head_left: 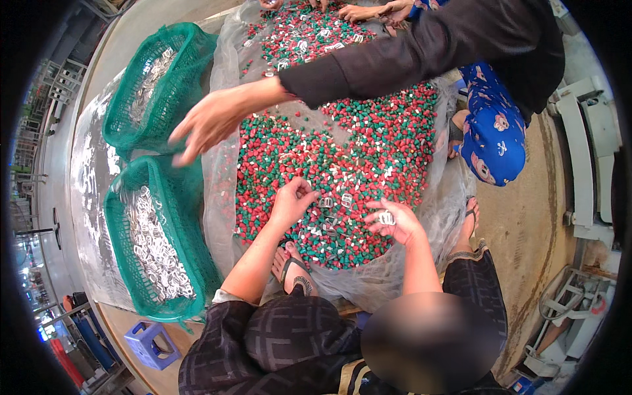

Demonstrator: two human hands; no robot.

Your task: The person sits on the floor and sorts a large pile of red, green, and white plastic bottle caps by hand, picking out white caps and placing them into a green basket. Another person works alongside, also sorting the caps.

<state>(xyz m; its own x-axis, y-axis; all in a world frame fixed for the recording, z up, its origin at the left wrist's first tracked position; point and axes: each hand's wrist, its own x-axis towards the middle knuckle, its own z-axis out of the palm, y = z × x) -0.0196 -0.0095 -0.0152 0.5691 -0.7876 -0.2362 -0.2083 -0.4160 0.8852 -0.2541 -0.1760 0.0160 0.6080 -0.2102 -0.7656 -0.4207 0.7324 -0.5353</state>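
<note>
A wide heap of small red, green and white pebble-like pieces (388,158) lies on a sheet of clear plastic (227,151) in front of me. Over its near part, my left hand (291,203) is closed with thumb and fingertips together; I cannot make out anything between them. My right hand (403,227) is turned partly palm up, its fingers curled around silver slotted metal buckles (386,218). Between my hands, more silver buckles (346,200) lie on the heap.
Two green mesh-lined baskets, a near one (197,289) and a far one (113,125), hold many silver buckles at the left. A co-worker's dark-sleeved arm (368,69) stretches across the heap toward them. Other people's hands (368,12) work at the far end. A blue stool (153,343) stands lower left.
</note>
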